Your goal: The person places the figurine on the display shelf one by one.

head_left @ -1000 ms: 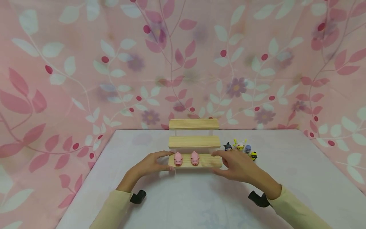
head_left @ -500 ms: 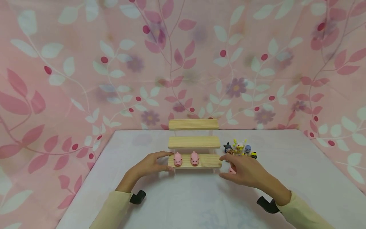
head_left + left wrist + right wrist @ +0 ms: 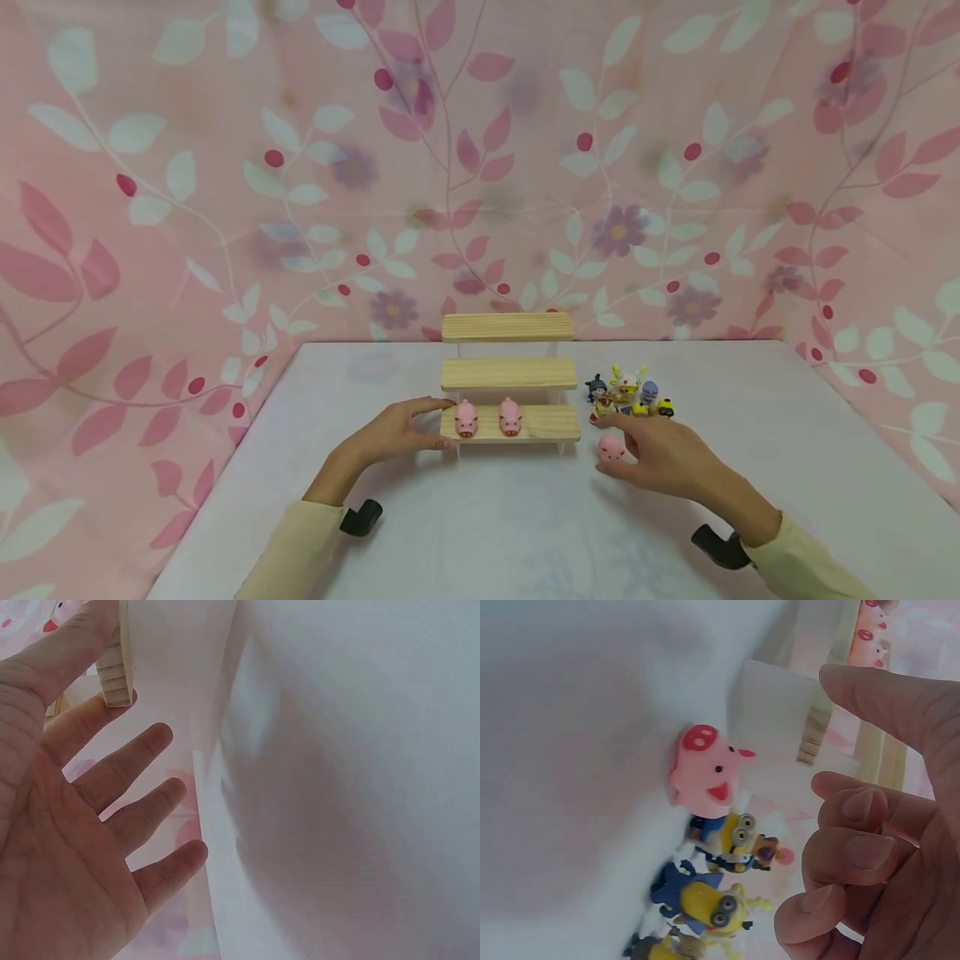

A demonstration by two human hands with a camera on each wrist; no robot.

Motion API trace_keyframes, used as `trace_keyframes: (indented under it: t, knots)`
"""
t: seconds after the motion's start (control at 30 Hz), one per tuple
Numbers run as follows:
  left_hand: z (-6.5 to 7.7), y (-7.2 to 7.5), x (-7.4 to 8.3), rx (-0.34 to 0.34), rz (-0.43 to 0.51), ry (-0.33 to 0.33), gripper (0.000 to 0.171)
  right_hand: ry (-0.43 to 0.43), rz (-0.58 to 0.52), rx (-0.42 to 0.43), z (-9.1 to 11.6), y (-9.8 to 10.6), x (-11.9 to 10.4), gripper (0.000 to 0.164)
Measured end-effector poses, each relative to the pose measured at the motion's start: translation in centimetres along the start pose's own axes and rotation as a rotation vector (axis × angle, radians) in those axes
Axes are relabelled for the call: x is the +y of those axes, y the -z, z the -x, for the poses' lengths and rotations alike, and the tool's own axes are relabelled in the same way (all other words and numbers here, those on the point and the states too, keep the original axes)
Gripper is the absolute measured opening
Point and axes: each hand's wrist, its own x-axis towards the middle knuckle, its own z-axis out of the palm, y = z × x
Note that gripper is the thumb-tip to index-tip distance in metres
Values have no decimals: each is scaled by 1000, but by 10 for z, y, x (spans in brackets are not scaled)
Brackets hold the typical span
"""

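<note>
A three-step wooden display shelf (image 3: 508, 373) stands on the table. Two pink toy pigs (image 3: 466, 419) sit on its lowest step. My left hand (image 3: 390, 429) pinches that step's left end between thumb and index finger, while in the left wrist view the other fingers of the left hand (image 3: 82, 817) spread away from it. My right hand (image 3: 667, 454) is over the table right of the shelf, thumb and index finger apart. Near its fingertips another toy pig (image 3: 611, 447) lies on the table. In the right wrist view a gap shows between this pig (image 3: 705, 772) and the right hand (image 3: 892, 817).
Behind the right hand several small figures (image 3: 626, 387) cluster on the table, yellow minion figures (image 3: 712, 904) among them. A white cloth covers the table (image 3: 510, 533). Pink floral fabric (image 3: 480, 167) hangs behind and at the sides.
My right hand has moved right, from the lowest step's right end to beside the loose pig, uncovering it and several figures. The left hand has stayed at the shelf.
</note>
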Motion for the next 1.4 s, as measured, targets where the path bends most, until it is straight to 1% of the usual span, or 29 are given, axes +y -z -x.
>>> trace_keyframes:
  t: [0.37,0.5,0.77,0.9,1.1,1.3,1.4]
  knots:
    - [0,1,1,-3,3,2,63,-65,-24,-44,0,-9,13,52]
    - [0,1,1,-2,-3,-1,63,-94,-32,-59,-1,-12,18,57]
    - [1,1,2,-1,-12,16,65,-142,-28,-91,-5,-17,25,65]
    - [1,1,2,-4,-10,8,64,-160,-26,-110,-7,-19,27,67]
    - [0,1,0,-6,1,-14,64,-159,-19,-117,-8,-20,28,64]
    - [1,1,1,-4,-5,-11,64,-169,-31,-133,-10,-21,27,55]
    - [1,2,2,-2,-7,-8,64,-174,-34,-137,-11,-20,27,53]
